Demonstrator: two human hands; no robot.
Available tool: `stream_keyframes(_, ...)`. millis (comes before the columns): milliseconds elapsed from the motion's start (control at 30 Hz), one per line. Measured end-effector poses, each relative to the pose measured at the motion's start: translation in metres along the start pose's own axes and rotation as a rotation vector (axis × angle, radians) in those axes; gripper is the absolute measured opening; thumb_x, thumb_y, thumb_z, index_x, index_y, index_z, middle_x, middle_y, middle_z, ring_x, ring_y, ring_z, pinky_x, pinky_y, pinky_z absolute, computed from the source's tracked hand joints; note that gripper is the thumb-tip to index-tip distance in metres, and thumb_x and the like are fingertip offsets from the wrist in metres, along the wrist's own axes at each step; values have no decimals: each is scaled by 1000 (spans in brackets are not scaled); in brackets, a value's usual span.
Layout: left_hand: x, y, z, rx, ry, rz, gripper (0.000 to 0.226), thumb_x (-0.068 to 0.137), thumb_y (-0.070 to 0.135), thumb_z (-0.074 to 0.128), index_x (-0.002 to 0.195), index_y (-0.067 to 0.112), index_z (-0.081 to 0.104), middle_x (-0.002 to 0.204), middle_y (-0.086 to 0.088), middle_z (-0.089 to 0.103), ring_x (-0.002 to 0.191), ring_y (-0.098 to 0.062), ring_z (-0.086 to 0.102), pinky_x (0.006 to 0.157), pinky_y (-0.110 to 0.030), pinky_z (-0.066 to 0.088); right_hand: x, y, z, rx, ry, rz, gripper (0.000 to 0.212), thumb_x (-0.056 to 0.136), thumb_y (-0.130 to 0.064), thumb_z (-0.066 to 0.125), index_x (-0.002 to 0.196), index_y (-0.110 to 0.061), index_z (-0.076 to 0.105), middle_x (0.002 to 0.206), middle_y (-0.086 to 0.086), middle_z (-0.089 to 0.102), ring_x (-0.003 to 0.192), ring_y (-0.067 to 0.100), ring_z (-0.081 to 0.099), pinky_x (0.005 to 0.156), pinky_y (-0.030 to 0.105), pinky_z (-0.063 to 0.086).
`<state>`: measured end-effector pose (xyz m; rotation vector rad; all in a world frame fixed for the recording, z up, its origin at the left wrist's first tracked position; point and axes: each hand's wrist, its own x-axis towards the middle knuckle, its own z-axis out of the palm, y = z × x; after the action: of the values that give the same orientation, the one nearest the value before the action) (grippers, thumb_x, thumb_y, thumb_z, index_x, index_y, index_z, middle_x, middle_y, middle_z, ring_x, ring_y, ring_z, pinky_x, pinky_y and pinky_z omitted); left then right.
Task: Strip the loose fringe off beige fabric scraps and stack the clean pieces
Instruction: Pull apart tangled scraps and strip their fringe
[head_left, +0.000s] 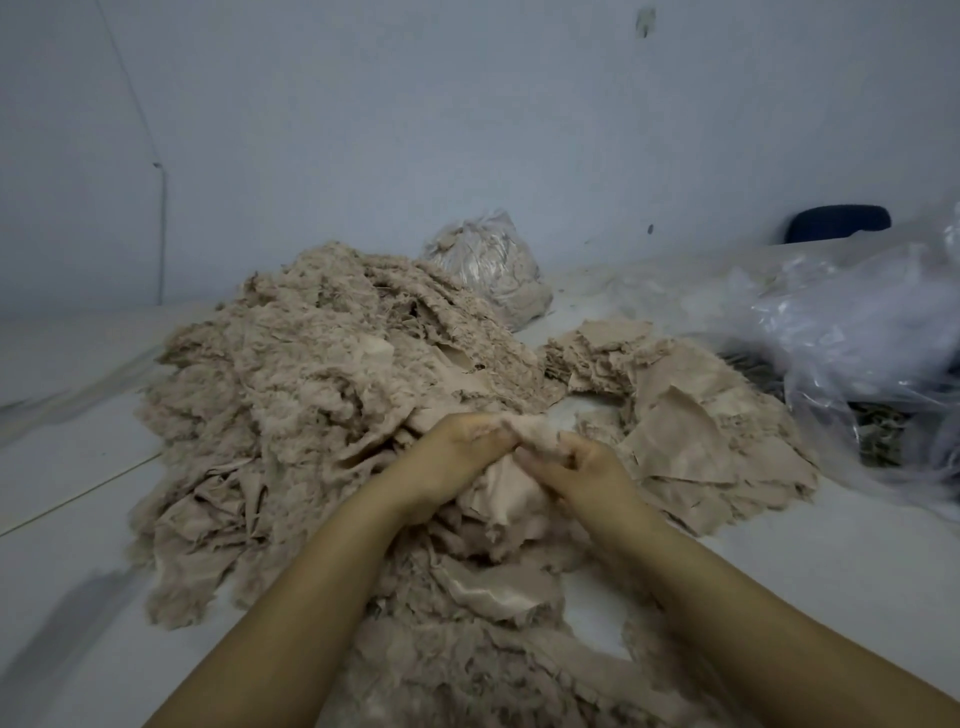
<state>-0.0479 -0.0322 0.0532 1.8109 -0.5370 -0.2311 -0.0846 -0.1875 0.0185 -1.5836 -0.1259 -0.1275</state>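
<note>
Your left hand (457, 452) and right hand (582, 462) pinch one beige scrap (519, 483) between them; clean stack (691, 415) lies right

Two bare forearms, no sleeves, left grip (457, 452), right grip (587, 467)

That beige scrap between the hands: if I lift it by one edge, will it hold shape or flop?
Likely flop: the scrap sags in soft folds below the left hand and right hand pinching it. Probably light, being thin. Its fuzzy edge may shed or snag on the big pile.
</note>
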Motion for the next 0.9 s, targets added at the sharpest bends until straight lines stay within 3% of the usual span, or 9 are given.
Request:
stream_keyframes(133, 11, -8, -8, 139, 406, -9, 40, 98, 26, 47, 61, 18, 37, 54, 2, 34, 48, -11, 30, 49, -27, 25, 1, 6, -1, 175, 130, 111, 13, 94, -9, 55, 92, 2, 62, 67, 14, 59, 52, 22, 51, 45, 26, 39)
stream_keyframes(300, 19, -30, 16, 172, 358, -57, 31, 100, 21, 42, 70, 14, 46, 65, -7, 43, 62, -16, 40, 59, -29, 34, 6, 14, 9, 228, 183, 193, 15, 94, -4, 51, 103, 8, 55, 91, 36, 58, 78, 33, 57, 71, 49, 49)
stream_keyframes(367, 22, -38, 22, 191, 428, -74, 26, 100, 18, 40, 78, 10, 53, 66, -6, 49, 61, -18, 44, 54, -28, 38, 9, 12, 14, 339, 289, 193, 14, 97, -8, 49, 97, 0, 60, 87, 27, 64, 68, 29, 63, 62, 44, 55)
stream_keyframes(467, 17, -51, 2, 163, 525, -185, 36, 101, 17, 38, 69, 6, 51, 50, -6, 46, 41, -18, 37, 47, -28, 30, 13, 9, 0, 441, 420, 216, 15, 99, -10, 46, 105, -6, 59, 80, 16, 62, 45, 20, 60, 34, 23, 44)
stream_keyframes(567, 9, -52, -7, 280, 405, -207, 40, 101, 24, 40, 66, 8, 51, 58, -12, 57, 45, -21, 50, 57, -34, 44, 11, 12, -11, 302, 341, 252, 23, 97, -19, 53, 104, 0, 62, 81, 20, 63, 57, 27, 61, 42, 26, 46)
stream_keyframes(667, 11, -34, 15, 88, 241, -133, 52, 88, 59, 48, 101, 11, 64, 99, -10, 69, 90, -23, 65, 86, -37, 51, 6, 12, 3, 243, 144, 214, 30, 94, -25, 58, 88, 2, 67, 77, 18, 69, 62, 24, 65, 53, 27, 51)
stream_keyframes(733, 15, -26, 27, -44, 211, -98, 46, 84, 57, 57, 100, 15, 68, 95, 0, 71, 89, -14, 65, 81, -27, 51, 4, 10, 9, 200, 78, 177, 35, 93, -31, 59, 86, 2, 69, 77, 14, 72, 66, 22, 67, 58, 27, 53)
stream_keyframes(800, 18, -25, 28, -73, 322, -81, 27, 92, 33, 57, 82, 10, 66, 81, -6, 66, 77, -20, 60, 71, -30, 48, 2, 10, 6, 158, 32, 163, 36, 94, -34, 58, 79, -3, 69, 71, 6, 71, 63, 17, 66, 57, 24, 52)
stream_keyframes(900, 20, -27, 26, -20, 429, -73, 33, 97, 23, 51, 67, 9, 53, 65, -8, 51, 64, -20, 45, 62, -31, 38, -2, 16, -1, -40, -9, 76, 43, 95, -33, 55, 57, -16, 48, 47, -8, 46, 44, 7, 41, 44, 16, 34)
